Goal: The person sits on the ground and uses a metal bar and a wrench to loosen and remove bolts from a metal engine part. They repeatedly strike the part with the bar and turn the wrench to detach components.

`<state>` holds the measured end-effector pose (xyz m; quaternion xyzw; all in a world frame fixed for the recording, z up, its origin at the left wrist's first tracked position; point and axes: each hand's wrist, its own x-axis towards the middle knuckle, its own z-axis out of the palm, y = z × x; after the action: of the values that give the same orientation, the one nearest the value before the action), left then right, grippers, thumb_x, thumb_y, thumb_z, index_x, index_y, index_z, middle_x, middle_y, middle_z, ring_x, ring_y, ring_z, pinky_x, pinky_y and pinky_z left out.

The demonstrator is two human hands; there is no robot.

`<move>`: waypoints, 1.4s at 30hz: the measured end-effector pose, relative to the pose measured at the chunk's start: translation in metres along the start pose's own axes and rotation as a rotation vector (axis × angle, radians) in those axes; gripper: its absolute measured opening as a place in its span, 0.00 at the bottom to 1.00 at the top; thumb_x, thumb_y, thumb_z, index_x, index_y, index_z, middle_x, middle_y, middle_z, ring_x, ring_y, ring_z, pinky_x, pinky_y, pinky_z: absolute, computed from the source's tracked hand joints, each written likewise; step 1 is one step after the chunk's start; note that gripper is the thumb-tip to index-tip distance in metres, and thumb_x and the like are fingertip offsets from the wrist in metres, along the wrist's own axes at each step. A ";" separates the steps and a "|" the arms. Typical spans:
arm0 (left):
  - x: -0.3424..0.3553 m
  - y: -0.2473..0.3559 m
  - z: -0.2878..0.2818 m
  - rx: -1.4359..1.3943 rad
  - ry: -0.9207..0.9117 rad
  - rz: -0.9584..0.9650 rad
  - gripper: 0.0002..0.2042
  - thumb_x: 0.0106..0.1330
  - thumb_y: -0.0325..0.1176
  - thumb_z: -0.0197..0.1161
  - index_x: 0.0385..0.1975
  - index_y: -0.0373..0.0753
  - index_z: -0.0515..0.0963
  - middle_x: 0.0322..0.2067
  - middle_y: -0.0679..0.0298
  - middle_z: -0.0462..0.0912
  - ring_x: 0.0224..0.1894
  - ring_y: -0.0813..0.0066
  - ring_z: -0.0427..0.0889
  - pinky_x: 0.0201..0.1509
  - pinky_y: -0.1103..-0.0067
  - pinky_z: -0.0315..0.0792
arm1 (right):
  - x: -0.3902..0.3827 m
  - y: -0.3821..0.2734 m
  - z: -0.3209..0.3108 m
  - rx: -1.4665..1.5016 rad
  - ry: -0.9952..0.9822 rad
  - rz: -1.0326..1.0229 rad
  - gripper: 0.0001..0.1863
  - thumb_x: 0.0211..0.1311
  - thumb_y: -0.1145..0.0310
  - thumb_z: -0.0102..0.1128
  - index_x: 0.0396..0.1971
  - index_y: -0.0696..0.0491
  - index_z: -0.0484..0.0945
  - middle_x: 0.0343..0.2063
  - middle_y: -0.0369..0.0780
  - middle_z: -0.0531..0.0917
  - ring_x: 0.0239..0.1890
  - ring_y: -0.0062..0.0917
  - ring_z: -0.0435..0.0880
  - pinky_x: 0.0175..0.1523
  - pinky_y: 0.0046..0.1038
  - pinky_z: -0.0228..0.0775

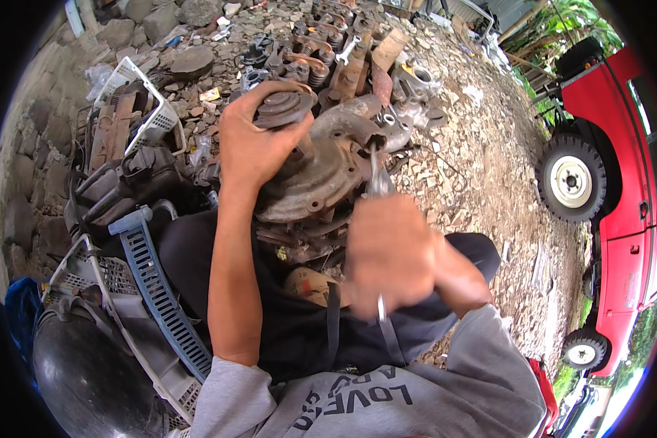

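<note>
Upper centre, the grey-brown cast-metal housing (317, 188) looks heavy; left hand (252, 142), fingers clamped on its round metal flange (281, 104), seems well placed; right hand (389, 252) clasps a silver metal tool (378, 179).

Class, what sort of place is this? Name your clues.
Probably an outdoor repair yard: a rounded grey-brown metal casing, rusty brown metal machine parts on pale stony ground, a boxy red vehicle.

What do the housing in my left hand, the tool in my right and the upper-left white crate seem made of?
Housing: probably cast metal, dull; grey-brown, grimy surface with thick rounded edges. Tool: metal, probably steel, shiny; bright glints, though motion blurs it. White crate: likely moulded plastic, matte; thin walls with regular openings.
</note>
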<state>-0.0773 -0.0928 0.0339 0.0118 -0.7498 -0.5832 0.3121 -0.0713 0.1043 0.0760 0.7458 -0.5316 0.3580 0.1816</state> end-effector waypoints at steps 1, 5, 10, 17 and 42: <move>-0.002 0.001 0.000 0.015 -0.002 0.001 0.14 0.49 0.27 0.72 0.37 0.35 0.83 0.35 0.61 0.88 0.39 0.76 0.87 0.47 0.80 0.77 | -0.010 0.013 0.002 0.007 0.048 0.026 0.18 0.41 0.75 0.66 0.09 0.48 0.63 0.09 0.31 0.63 0.10 0.27 0.65 0.16 0.29 0.54; -0.002 0.003 -0.004 0.077 0.000 0.004 0.14 0.50 0.26 0.72 0.38 0.36 0.83 0.36 0.62 0.88 0.39 0.77 0.87 0.48 0.80 0.77 | 0.000 0.003 0.003 0.001 0.053 0.023 0.18 0.41 0.76 0.65 0.09 0.49 0.62 0.10 0.33 0.63 0.10 0.27 0.64 0.17 0.31 0.53; 0.000 0.005 0.000 0.023 -0.013 0.020 0.14 0.51 0.26 0.72 0.39 0.35 0.83 0.36 0.62 0.88 0.39 0.78 0.86 0.47 0.81 0.77 | -0.010 0.004 -0.004 -0.007 -0.011 0.049 0.18 0.43 0.74 0.65 0.09 0.49 0.61 0.10 0.32 0.61 0.11 0.27 0.65 0.16 0.30 0.53; 0.000 0.005 0.003 0.037 -0.014 -0.049 0.14 0.52 0.26 0.71 0.40 0.35 0.84 0.35 0.62 0.87 0.39 0.79 0.85 0.47 0.82 0.76 | -0.017 0.002 -0.004 -0.028 0.053 0.066 0.17 0.42 0.74 0.67 0.09 0.49 0.64 0.10 0.34 0.64 0.11 0.30 0.68 0.16 0.32 0.57; 0.007 0.001 0.002 0.087 0.060 -0.051 0.16 0.52 0.32 0.71 0.39 0.31 0.84 0.34 0.61 0.87 0.35 0.76 0.83 0.45 0.80 0.74 | -0.048 0.000 0.017 0.223 1.155 0.442 0.12 0.60 0.75 0.56 0.17 0.57 0.72 0.15 0.39 0.76 0.20 0.24 0.77 0.25 0.26 0.67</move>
<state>-0.0835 -0.0932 0.0374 0.0619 -0.7641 -0.5573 0.3190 -0.0743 0.1254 0.0294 0.3189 -0.4486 0.7857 0.2824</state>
